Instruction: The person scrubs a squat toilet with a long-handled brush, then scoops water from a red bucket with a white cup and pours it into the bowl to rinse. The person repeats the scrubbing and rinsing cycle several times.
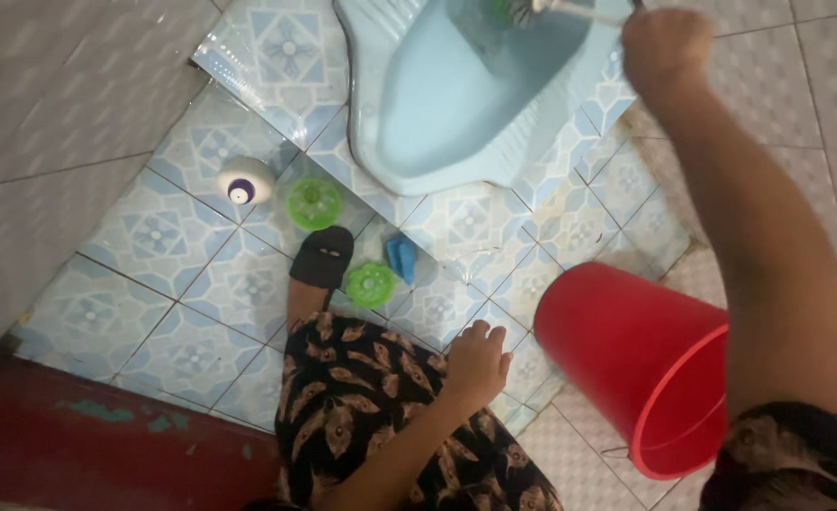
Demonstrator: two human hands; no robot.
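Plastic toilet brush, light and stiff, is clenched by its thin, likely wet handle in the right hand over the blue squat pan; left hand lies loosely curled on the knee

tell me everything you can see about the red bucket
The red bucket looks like smooth plastic, round, with a thicker rim. It lies tipped on the tiled floor, its mouth turned toward the lower right, beside the pale blue squat toilet. A thin wire handle shows near the rim. The person's right forearm crosses in front of its right edge. The inside is mostly hidden. Neither hand touches it.
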